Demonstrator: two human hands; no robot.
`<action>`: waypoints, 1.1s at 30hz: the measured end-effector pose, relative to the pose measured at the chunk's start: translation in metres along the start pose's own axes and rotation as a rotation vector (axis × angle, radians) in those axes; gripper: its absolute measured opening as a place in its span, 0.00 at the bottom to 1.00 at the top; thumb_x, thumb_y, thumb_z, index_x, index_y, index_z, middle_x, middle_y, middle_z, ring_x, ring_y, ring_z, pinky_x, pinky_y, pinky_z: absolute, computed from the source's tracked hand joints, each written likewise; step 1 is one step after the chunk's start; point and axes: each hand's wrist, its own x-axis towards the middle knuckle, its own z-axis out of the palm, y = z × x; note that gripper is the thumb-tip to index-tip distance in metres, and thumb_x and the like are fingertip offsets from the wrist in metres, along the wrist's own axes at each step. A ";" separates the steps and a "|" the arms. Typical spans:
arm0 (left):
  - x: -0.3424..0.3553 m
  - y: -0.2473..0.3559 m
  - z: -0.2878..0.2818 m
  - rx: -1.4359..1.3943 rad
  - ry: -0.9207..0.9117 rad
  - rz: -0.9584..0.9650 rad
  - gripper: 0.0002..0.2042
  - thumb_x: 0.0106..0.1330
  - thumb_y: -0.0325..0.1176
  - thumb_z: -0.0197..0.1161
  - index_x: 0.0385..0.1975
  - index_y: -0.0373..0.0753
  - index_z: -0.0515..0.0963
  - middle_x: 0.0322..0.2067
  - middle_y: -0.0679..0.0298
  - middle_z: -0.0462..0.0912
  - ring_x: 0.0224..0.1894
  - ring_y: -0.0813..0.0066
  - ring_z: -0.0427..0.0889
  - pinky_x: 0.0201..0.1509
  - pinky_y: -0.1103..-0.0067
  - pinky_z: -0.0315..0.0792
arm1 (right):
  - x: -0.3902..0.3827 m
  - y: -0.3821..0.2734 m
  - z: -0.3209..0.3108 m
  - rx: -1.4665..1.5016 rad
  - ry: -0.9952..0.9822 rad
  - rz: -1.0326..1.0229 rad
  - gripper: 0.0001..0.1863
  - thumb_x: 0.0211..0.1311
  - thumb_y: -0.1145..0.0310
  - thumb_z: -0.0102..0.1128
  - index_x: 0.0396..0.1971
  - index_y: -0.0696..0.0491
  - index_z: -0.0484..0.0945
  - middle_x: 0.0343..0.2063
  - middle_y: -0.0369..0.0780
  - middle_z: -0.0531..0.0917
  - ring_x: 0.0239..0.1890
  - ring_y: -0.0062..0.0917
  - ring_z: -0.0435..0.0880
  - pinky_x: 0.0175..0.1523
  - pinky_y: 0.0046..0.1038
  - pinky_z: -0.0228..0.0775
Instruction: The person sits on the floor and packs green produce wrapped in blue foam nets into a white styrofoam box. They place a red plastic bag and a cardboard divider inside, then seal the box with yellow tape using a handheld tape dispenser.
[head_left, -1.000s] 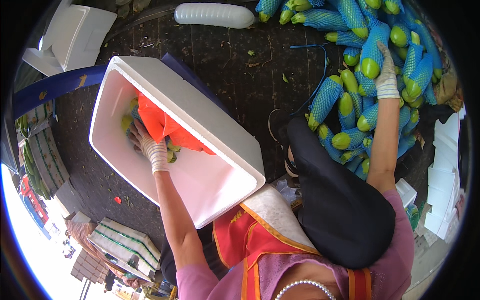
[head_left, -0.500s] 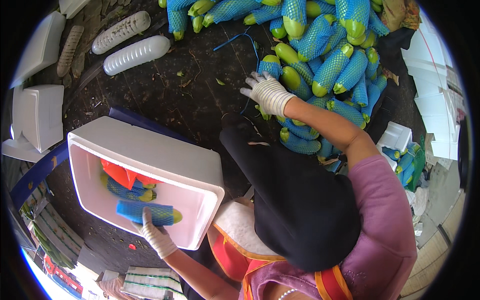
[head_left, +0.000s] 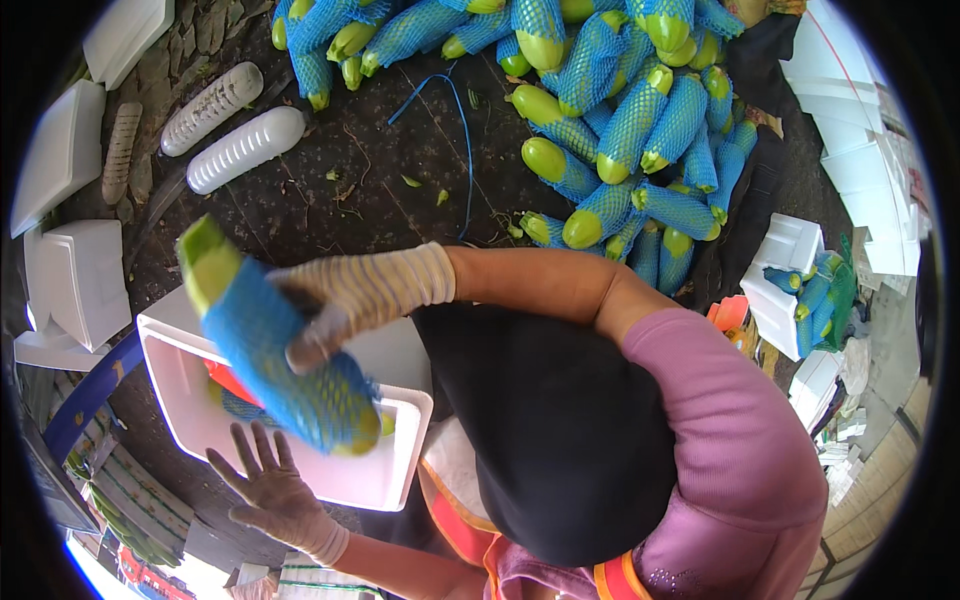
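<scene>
A pale green zucchini (head_left: 270, 345) in a blue foam net sleeve is gripped in my right hand (head_left: 370, 295), which wears a striped glove and is slightly blurred. It is held tilted over the white foam box (head_left: 290, 335). Inside the box, partly hidden by the zucchini, lie something red (head_left: 228, 380) and another netted zucchini (head_left: 240, 408). My gloved left hand (head_left: 275, 490) is by the box's near edge, fingers spread, with nothing in it. A large pile of netted zucchinis (head_left: 635, 130) fills the far middle and right.
Two clear plastic bottles (head_left: 245, 150) lie on the dark ground sheet at the far left. White foam boxes (head_left: 85, 280) stand along the left edge. On the right is another foam box (head_left: 780, 280) beside netted zucchinis. A blue strap (head_left: 470, 150) trails near the pile.
My right hand has come left from the pile to above the box with a zucchini. The left hand has let go of the zucchini it held inside the box and spread its fingers.
</scene>
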 end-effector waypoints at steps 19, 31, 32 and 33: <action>-0.008 -0.086 -0.019 0.807 0.435 -0.199 0.46 0.68 0.58 0.63 0.78 0.43 0.48 0.73 0.49 0.61 0.74 0.51 0.60 0.77 0.55 0.55 | -0.093 0.005 -0.083 -0.945 0.696 -0.088 0.36 0.38 0.66 0.81 0.52 0.53 0.73 0.47 0.44 0.82 0.48 0.40 0.83 0.58 0.34 0.75; -0.009 -0.027 0.040 0.378 0.460 0.233 0.28 0.66 0.40 0.72 0.62 0.38 0.71 0.48 0.63 0.81 0.48 0.70 0.81 0.55 0.70 0.78 | -0.155 -0.030 -0.189 -1.481 1.334 0.116 0.52 0.57 0.54 0.75 0.70 0.68 0.55 0.66 0.61 0.68 0.69 0.50 0.68 0.74 0.40 0.61; -0.009 -0.056 0.032 0.504 0.478 0.107 0.29 0.67 0.40 0.71 0.64 0.38 0.69 0.50 0.63 0.79 0.50 0.72 0.79 0.55 0.71 0.76 | -0.175 -0.028 -0.229 -1.395 1.401 0.300 0.56 0.56 0.52 0.75 0.72 0.67 0.51 0.67 0.61 0.67 0.70 0.52 0.66 0.75 0.39 0.58; -0.008 -0.087 0.021 0.681 0.348 0.014 0.33 0.68 0.43 0.70 0.69 0.40 0.65 0.55 0.62 0.78 0.54 0.70 0.77 0.55 0.67 0.75 | -0.190 -0.023 -0.266 -1.279 1.381 0.378 0.60 0.55 0.49 0.75 0.74 0.67 0.45 0.68 0.63 0.63 0.69 0.55 0.66 0.74 0.41 0.61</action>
